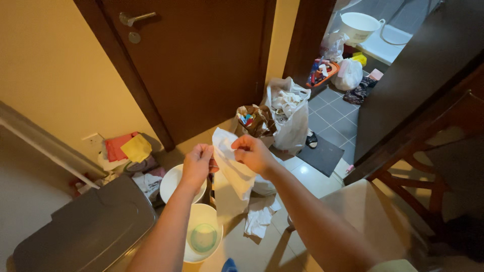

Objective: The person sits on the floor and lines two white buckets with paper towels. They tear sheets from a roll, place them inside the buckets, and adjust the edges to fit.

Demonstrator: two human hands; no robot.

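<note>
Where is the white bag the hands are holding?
The white bag is in the middle of the head view, pinched between the left hand and right hand, hanging above the white bucket on the floor.

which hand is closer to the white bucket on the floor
Left. The left hand is directly above the white bucket; the right hand is farther right, above the crumpled paper.

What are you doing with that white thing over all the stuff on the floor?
A person holds a white plastic bag up with both hands: the left hand and the right hand each pinch its top edge. Below stand a white bucket and a white bowl, next to a grey bin lid. More filled bags sit by the brown door.
</note>
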